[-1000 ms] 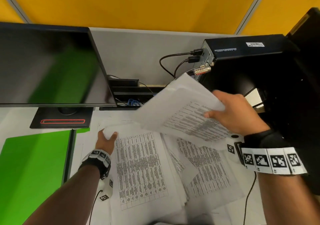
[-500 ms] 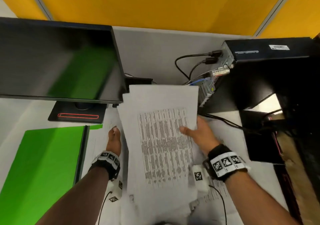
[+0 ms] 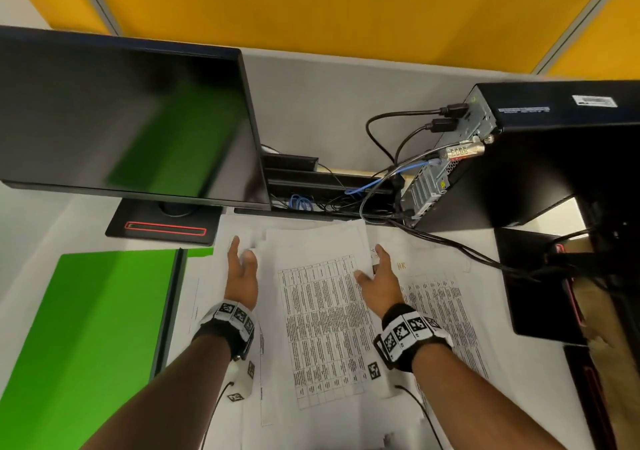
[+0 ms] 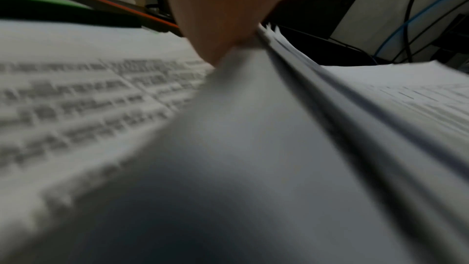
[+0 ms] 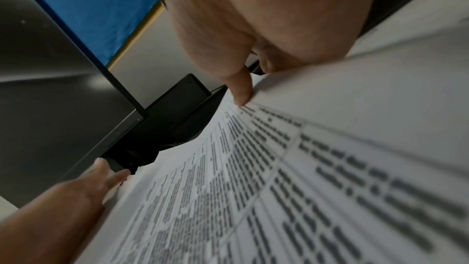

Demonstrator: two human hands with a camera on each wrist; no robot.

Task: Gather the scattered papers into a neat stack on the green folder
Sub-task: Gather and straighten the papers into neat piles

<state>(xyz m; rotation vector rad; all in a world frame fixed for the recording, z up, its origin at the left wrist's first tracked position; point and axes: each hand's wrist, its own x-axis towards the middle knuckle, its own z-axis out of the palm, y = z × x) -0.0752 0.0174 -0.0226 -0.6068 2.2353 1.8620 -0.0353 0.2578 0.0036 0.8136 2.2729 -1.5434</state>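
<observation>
A bright green folder (image 3: pixel 86 328) lies flat at the left of the desk, with no paper on it. To its right a loose pile of printed papers (image 3: pixel 322 318) covers the desk centre. More sheets spread out on the right (image 3: pixel 446 311) and under my left arm (image 3: pixel 204 297). My left hand (image 3: pixel 242 262) stands edge-on with straight fingers against the pile's left side; the left wrist view shows it touching the sheet edges (image 4: pixel 279 63). My right hand (image 3: pixel 375 269) sits at the pile's right side. Its thumb (image 5: pixel 241 95) rests on the top sheet and its fingers are stretched forward.
A dark monitor (image 3: pixel 121 114) on a black base (image 3: pixel 162 228) stands behind the folder. A black computer case (image 3: pixel 536 159) with trailing cables (image 3: pixel 450 242) stands at the back right. A black device (image 3: pixel 540 287) sits at the desk's right edge.
My right hand brought the lifted sheet left and down onto the pile and let it lie flat. My left hand stayed at the pile's left edge.
</observation>
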